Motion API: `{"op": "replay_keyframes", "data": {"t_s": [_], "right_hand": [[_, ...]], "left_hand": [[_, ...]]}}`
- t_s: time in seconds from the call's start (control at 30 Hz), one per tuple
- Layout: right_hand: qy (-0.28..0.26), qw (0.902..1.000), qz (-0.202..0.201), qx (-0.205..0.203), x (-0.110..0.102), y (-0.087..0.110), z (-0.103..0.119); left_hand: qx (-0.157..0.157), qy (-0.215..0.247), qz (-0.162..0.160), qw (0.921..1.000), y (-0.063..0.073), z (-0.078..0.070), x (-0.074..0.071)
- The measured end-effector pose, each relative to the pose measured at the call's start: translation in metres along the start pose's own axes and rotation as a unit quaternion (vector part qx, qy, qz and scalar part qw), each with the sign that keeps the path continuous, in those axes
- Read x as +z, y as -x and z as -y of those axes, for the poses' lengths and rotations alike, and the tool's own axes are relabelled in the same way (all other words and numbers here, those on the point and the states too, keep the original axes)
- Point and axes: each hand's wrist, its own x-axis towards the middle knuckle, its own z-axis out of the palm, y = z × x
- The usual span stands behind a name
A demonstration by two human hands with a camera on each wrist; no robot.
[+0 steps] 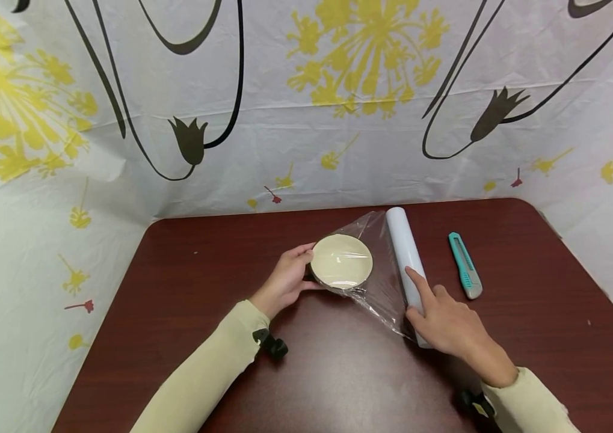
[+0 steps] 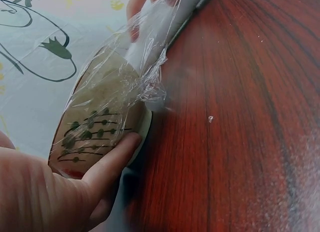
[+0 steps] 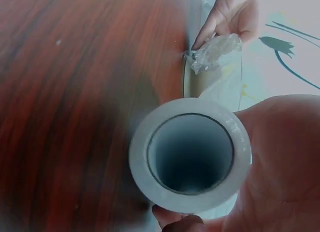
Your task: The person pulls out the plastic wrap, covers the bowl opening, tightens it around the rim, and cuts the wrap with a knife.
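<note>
My left hand (image 1: 284, 281) holds a round bowl (image 1: 341, 261) at its left side, the thumb and fingers spread around it. The bowl is cream inside; dark green leaf-like dots and lines show on its outer wall in the left wrist view. Clear plastic wrap (image 1: 381, 288) lies over the bowl's mouth, bunches along its near edge and runs right to a white roll (image 1: 405, 246). My right hand (image 1: 449, 322) grips the near part of this plastic wrap roll, index finger along the top, thumb at its left side. In the right wrist view the roll's hollow core faces the camera.
A teal utility knife (image 1: 464, 264) lies on the dark red-brown wooden table (image 1: 203, 264), right of the roll. Behind the table hangs a white sheet (image 1: 263, 78) with yellow flowers and dark stems. Each wrist carries a small black camera.
</note>
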Motion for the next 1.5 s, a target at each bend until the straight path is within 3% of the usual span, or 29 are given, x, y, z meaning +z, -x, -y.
{"op": "replay_keyframes", "data": {"t_s": [0.4,0.9,1.27,1.5], "right_hand": [[-0.005,0.9989,-0.037,-0.028,-0.002,0.0,-0.005],[-0.007,0.9999,-0.01,0.011,-0.005,0.002,-0.009],[0.003,1.0,-0.001,0.004,-0.011,0.001,-0.013],[-0.004,0.9998,-0.018,-0.01,-0.009,0.002,-0.015]], "left_hand": [[0.004,-0.003,0.002,1.0,0.0,-0.002,0.001],[0.004,0.0,-0.001,1.0,-0.001,-0.003,0.001],[0.006,-0.003,-0.007,1.0,-0.001,-0.001,-0.001],[0.005,0.003,-0.009,0.9999,0.001,-0.001,-0.001]]}}
